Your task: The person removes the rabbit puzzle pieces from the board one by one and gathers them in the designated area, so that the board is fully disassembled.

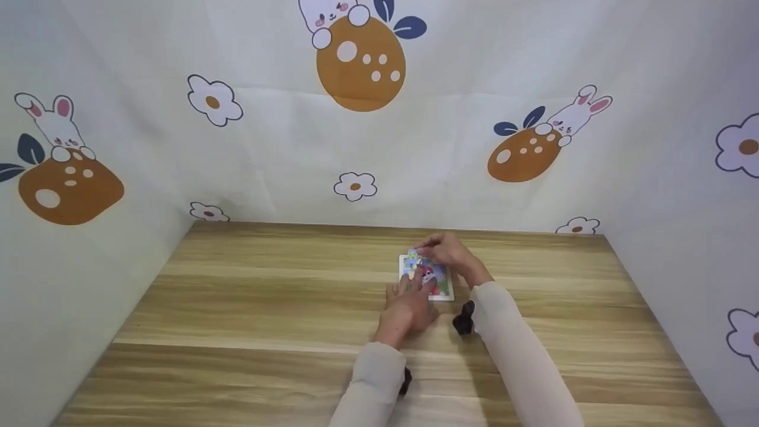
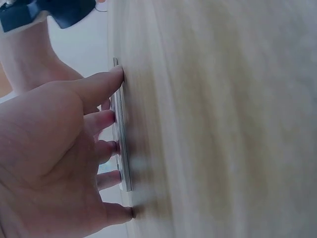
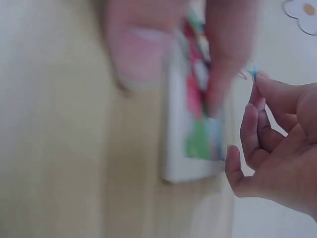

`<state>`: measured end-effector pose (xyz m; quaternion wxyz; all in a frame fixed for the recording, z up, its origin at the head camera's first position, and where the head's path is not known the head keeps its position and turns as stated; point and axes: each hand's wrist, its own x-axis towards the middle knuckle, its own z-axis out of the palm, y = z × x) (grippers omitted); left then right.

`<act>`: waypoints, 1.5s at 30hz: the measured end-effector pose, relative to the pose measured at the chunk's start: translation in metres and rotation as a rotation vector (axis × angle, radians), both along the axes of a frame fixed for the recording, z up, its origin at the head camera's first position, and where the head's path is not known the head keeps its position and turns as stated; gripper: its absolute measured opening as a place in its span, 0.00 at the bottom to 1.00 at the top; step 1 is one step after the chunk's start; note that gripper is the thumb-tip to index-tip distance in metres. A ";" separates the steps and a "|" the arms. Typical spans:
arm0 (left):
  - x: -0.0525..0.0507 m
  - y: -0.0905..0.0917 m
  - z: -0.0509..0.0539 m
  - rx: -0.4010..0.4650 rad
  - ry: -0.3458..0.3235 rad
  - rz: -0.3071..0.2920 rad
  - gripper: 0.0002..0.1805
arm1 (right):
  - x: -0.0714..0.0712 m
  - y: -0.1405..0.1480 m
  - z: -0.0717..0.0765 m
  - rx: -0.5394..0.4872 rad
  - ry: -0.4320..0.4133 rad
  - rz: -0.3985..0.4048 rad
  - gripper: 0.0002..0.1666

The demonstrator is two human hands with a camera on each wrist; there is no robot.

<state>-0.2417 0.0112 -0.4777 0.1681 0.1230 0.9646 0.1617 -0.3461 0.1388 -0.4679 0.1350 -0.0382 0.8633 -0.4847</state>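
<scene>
One small piece [image 1: 413, 254] is pinched in the right hand [image 1: 450, 252] at the far edge of the picture board [image 3: 176, 148]; the left hand [image 1: 410, 305], fingers extended, rests across it on the wooden table [image 1: 267, 284], where steady pressure should prevent sliding.

board [image 1: 443, 299] on the counter [image 1: 267, 296], right of its middle, toward the back edge | your left grip [image 1: 409, 307] over the board's near-left part | your right grip [image 1: 452, 251] at its far right corner, small piece [image 1: 413, 254] at the fingertips, by the far left corner | cloth [image 1: 267, 154] behind the counter and along both sides
</scene>
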 end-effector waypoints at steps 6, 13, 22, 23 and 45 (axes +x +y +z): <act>-0.002 0.001 0.000 0.036 -0.022 0.016 0.35 | -0.001 0.018 0.021 0.030 0.013 0.006 0.12; -0.001 0.001 0.001 0.066 -0.050 0.041 0.35 | 0.003 0.045 0.028 0.040 0.037 -0.001 0.13; -0.002 -0.001 0.003 0.067 -0.043 0.046 0.35 | 0.004 0.082 0.018 0.183 -0.002 -0.032 0.14; -0.002 -0.001 0.003 0.062 -0.046 0.045 0.35 | 0.004 0.086 0.016 0.196 -0.010 -0.031 0.14; 0.003 0.006 0.004 0.048 -0.013 0.074 0.35 | 0.010 0.093 -0.009 0.250 0.058 -0.012 0.09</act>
